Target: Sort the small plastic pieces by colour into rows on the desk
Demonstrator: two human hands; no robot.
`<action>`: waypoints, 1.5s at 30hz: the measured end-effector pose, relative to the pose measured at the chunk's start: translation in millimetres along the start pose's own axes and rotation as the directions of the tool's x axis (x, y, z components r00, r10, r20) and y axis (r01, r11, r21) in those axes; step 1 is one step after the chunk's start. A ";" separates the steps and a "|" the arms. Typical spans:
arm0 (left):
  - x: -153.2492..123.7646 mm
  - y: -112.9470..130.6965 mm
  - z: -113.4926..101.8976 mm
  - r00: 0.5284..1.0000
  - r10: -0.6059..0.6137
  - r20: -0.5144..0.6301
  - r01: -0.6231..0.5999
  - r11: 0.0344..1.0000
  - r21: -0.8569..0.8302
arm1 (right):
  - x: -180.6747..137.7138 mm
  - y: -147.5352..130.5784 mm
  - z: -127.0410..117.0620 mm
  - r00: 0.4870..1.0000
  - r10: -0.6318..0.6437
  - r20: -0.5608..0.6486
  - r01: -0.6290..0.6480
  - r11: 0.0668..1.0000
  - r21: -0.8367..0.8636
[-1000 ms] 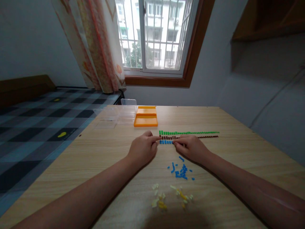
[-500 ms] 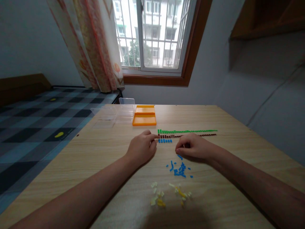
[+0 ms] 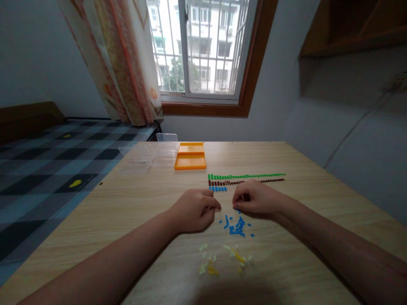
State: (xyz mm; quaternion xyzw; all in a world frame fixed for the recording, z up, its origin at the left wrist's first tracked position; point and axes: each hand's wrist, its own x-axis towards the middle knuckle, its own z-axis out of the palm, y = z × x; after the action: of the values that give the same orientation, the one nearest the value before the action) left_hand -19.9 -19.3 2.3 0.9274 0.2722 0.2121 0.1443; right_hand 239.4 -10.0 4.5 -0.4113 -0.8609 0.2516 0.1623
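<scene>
My left hand (image 3: pixel 193 208) rests on the wooden table (image 3: pixel 136 203) with its fingers curled, fingertips near a loose pile of small blue pieces (image 3: pixel 237 225). My right hand (image 3: pixel 256 198) pinches at the pile's far edge; what its fingertips hold is too small to make out. Beyond the hands lie three rows of pieces: green (image 3: pixel 244 176), brown (image 3: pixel 222 182) and a short blue row (image 3: pixel 218 189). A scatter of pale yellow pieces (image 3: pixel 219 259) lies nearer me.
An orange tray (image 3: pixel 190 156) and a clear plastic box with its lid (image 3: pixel 149 154) stand at the table's far left. A bed with a checked cover (image 3: pixel 47 165) is to the left. A window and a curtain are behind the table.
Both hands have drawn back from the short blue row toward the loose blue pile. The left hand left the row's left end, and the right hand dropped to the pile's far edge.
</scene>
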 end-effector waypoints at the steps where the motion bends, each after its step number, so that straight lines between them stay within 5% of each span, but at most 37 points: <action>1: 0.1 -0.1 0.0 1.000 0.003 0.001 -0.003 1.000 0.003 | 0.4 -1.3 0.9 1.000 -0.003 -0.010 0.003 1.000 -0.011; 10: 0.8 2.2 -2.1 0.999 0.009 0.031 -0.010 1.000 0.030 | 6.0 -4.8 16.3 0.989 -0.024 -0.148 0.020 1.000 -0.024; 20: 5.5 -0.9 -2.4 0.984 0.031 0.175 -0.054 0.990 0.131 | 5.5 20.9 1.5 0.997 -0.002 0.079 -0.036 0.877 0.478; 26: 6.5 0.1 -0.9 0.984 0.013 0.178 -0.047 0.982 0.184 | 9.2 28.1 1.8 0.998 0.051 0.044 -0.067 0.794 0.604; 39: 7.3 -11.2 6.0 0.986 -0.162 -0.031 0.164 0.982 0.091 | 11.9 30.3 10.1 0.986 0.093 -0.139 -0.002 0.840 0.542; 45: 7.2 -11.5 5.4 0.980 -0.191 -0.051 0.195 0.978 0.074 | 0.7 25.5 11.2 0.979 -0.067 -0.195 0.139 0.912 0.386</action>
State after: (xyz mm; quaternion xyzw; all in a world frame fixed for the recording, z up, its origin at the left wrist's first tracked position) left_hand -16.9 -6.8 -4.5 0.8968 0.3721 0.2062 0.1217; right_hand 249.5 0.8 -19.1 -0.3442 -0.7945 0.3747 0.3315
